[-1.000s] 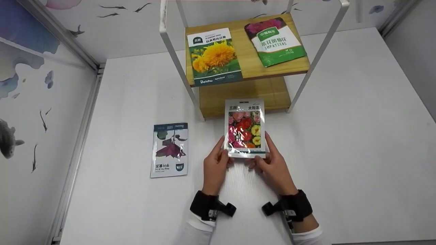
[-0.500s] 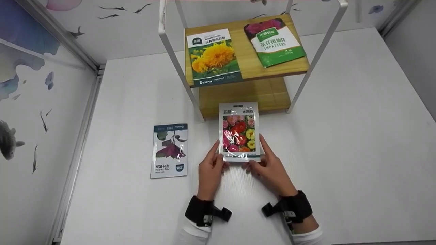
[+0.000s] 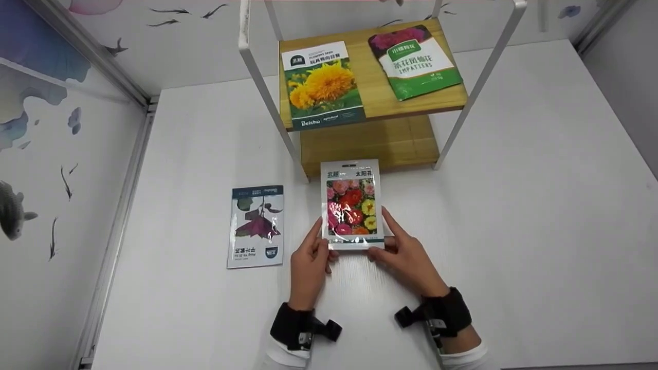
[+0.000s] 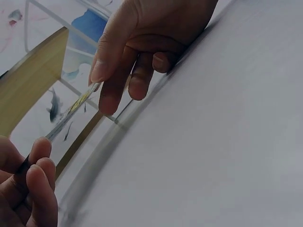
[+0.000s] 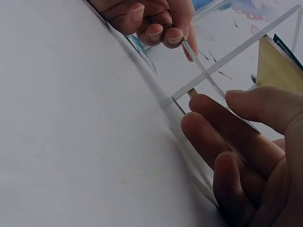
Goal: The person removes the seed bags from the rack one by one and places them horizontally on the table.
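One glossy packet, pinched by left hand and right hand in front of the shelf, could slip if either grip loosens!

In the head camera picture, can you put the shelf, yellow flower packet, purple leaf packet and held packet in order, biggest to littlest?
1. Shelf
2. Yellow flower packet and held packet: they look too alike to rank
3. Purple leaf packet, a bit smaller
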